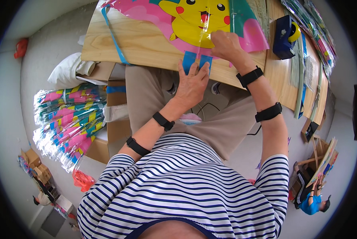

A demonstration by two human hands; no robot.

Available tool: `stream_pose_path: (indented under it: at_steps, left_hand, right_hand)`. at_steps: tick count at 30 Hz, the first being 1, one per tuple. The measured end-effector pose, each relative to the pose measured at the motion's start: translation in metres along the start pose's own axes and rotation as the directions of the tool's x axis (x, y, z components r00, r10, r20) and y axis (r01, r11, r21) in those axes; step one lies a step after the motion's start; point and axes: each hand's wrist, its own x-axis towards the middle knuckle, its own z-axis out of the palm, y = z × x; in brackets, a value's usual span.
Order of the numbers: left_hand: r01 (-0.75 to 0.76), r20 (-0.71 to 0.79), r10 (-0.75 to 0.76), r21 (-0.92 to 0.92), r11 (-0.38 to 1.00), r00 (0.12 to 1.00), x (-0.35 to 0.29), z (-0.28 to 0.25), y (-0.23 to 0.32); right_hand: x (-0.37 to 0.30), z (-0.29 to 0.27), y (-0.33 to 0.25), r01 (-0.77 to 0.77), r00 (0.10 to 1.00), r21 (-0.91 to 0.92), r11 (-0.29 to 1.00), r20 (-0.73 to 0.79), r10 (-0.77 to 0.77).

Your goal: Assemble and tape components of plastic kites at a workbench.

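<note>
Striped shirt (186, 187), printed sheet (194, 30) just beyond spread left grip (191, 85), under curled right grip (225, 45), hold unclear

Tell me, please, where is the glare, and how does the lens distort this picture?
Head view: white glare on the bundles at left, a pale streak down the sheet; head view: the corners fall to black, and the person in blue at lower right looks small and tipped sideways near the rim.
</note>
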Motion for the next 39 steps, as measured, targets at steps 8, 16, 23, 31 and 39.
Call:
stream_pose_path:
  at_steps: [8, 16, 23, 31, 39]
  left_hand:
    - [0.016, 0.022, -0.016, 0.027, 1.000, 1.000, -0.002, -0.002, 0.000]
    - [0.014, 0.076, -0.013, -0.011, 1.000, 0.997, 0.001, -0.009, 0.003]
    - [-0.012, 0.119, 0.008, 0.039, 0.999, 0.993, 0.005, -0.015, 0.008]
    - [-0.021, 0.110, 0.016, 0.048, 0.999, 0.994, 0.003, -0.013, 0.007]
    - [-0.034, 0.138, 0.024, 0.073, 0.997, 0.990, 0.006, -0.015, 0.008]
  right_hand:
    - [-0.012, -0.021, 0.008, -0.110, 0.983, 0.326, 0.939, -0.106, 0.152]
    - [-0.030, 0.029, -0.018, -0.364, 0.910, 0.495, 0.789, 0.007, 0.415]
    - [-0.032, 0.039, 0.011, -0.495, 0.626, 0.474, 0.728, -0.387, 0.677]
    - [-0.109, -0.021, 0.137, -0.797, 0.024, 0.500, 0.339, -0.534, 0.845]
    - [-0.104, -0.002, 0.164, -0.697, 0.039, 0.702, 0.146, -0.166, 0.985]
